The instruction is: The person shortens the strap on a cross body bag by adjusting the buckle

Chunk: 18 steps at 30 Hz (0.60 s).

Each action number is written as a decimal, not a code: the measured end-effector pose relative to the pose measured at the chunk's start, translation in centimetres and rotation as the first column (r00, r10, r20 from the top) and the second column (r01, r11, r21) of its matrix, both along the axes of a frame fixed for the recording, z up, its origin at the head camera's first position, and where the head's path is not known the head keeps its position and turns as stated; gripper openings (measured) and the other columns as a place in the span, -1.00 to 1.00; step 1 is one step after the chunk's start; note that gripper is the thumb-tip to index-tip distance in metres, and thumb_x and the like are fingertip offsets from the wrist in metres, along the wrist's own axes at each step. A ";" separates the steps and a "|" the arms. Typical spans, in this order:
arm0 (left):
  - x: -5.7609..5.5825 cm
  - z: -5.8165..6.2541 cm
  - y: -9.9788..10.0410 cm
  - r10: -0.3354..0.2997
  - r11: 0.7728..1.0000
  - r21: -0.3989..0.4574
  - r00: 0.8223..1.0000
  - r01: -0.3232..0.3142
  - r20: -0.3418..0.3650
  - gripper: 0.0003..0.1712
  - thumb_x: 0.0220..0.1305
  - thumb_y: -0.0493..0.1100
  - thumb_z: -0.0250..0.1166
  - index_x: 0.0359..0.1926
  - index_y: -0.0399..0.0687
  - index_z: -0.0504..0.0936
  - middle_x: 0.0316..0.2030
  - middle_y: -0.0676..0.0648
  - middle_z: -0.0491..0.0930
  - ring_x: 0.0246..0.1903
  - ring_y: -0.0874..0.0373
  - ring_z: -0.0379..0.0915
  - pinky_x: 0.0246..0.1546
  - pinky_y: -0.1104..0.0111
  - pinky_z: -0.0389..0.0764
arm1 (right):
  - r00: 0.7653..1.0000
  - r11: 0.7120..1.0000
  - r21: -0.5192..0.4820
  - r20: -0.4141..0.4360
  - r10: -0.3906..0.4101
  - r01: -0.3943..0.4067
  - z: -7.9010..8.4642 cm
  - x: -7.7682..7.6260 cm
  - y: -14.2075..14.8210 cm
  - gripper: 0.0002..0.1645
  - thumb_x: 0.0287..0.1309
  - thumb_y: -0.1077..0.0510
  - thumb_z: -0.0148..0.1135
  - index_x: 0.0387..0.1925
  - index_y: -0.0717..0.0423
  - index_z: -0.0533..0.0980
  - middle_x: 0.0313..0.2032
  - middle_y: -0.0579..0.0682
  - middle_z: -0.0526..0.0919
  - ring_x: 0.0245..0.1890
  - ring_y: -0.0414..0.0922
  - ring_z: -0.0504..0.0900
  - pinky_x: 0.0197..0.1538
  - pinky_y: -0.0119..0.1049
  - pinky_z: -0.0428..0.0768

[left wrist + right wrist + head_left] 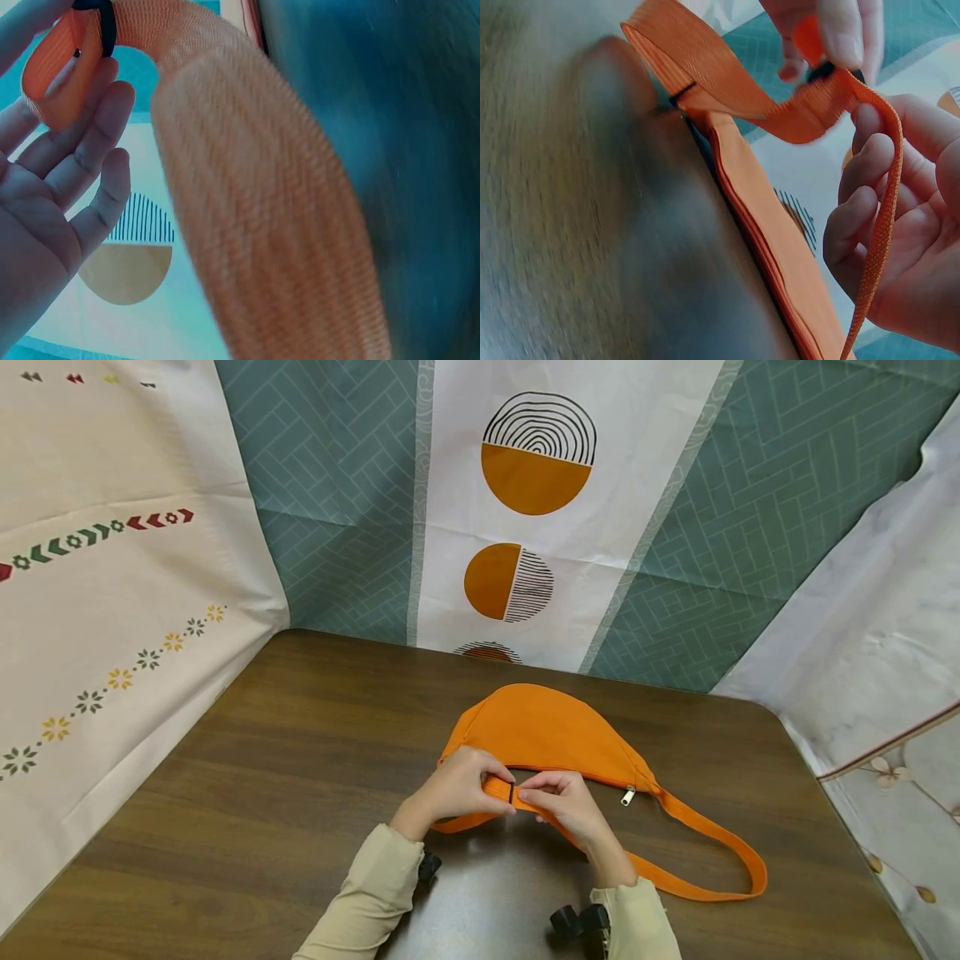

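Observation:
An orange waist bag (547,735) lies on the table in the head view, its zipper edge facing the person. Its orange strap (756,870) loops round from the right side to both hands. The left hand (459,787) pinches a folded loop of strap beside a black slider buckle (512,792). Just right of the buckle, the right hand (572,806) pinches the strap between thumb and fingers. In the left wrist view, the strap loop (56,82) passes through the buckle. The right wrist view shows the strap (885,217) running down across the right palm.
Brown wooden table (300,777) extends around the bag. A silver zipper pull (627,796) hangs at the bag's right end. Patterned cloths (337,527) hang behind the table and along both sides. Black wrist devices (567,922) sit at the cuffs.

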<state>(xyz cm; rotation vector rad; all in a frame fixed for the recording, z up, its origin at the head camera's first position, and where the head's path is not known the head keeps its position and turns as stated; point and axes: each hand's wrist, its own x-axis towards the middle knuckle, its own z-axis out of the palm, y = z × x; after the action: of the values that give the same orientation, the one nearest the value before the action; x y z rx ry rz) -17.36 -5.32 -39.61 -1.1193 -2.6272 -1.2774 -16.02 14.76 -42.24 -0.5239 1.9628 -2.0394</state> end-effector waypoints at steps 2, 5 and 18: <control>0.1 0.0 0.2 -0.005 1.000 0.002 1.000 0.005 -0.003 -0.71 -0.18 -0.12 0.48 -0.36 -0.14 0.69 -0.42 0.02 0.61 -0.46 0.27 0.41 -0.47 0.49 0.41 | 1.000 1.000 0.006 0.001 -0.002 0.002 0.1 0.0 -0.3 -0.87 0.07 0.26 0.20 -0.38 0.28 0.60 -0.47 -0.07 0.62 -0.64 -0.22 0.47 -0.55 -0.49 0.47; 0.2 0.0 0.2 -0.009 1.000 0.003 1.000 0.009 -0.003 -0.68 -0.18 -0.11 0.48 -0.34 -0.16 0.70 -0.43 0.00 0.60 -0.48 0.23 0.41 -0.49 0.49 0.41 | 0.999 0.999 0.039 0.042 -0.016 0.014 0.4 0.1 -0.5 -0.74 0.09 0.25 0.18 -0.32 0.46 0.52 -0.45 -0.02 0.61 -0.63 -0.19 0.47 -0.53 -0.46 0.48; 0.1 0.2 -1.0 0.038 0.999 -0.018 0.999 -0.038 -0.024 -0.62 -0.17 -0.07 0.46 -0.29 -0.18 0.69 -0.38 0.03 0.60 -0.48 0.26 0.35 -0.48 0.47 0.40 | 0.995 0.982 0.189 0.101 -0.024 0.005 0.6 0.1 2.1 -0.66 0.12 0.25 0.15 -0.23 0.55 0.46 -0.45 0.03 0.56 -0.60 -0.12 0.45 -0.41 -0.34 0.51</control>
<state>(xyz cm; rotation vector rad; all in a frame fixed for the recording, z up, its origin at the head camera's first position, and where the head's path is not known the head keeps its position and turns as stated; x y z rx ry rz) -17.24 -6.37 -39.40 -1.0743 -2.6351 -1.2285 -15.96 16.82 -41.69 -0.3564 2.0746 -1.8248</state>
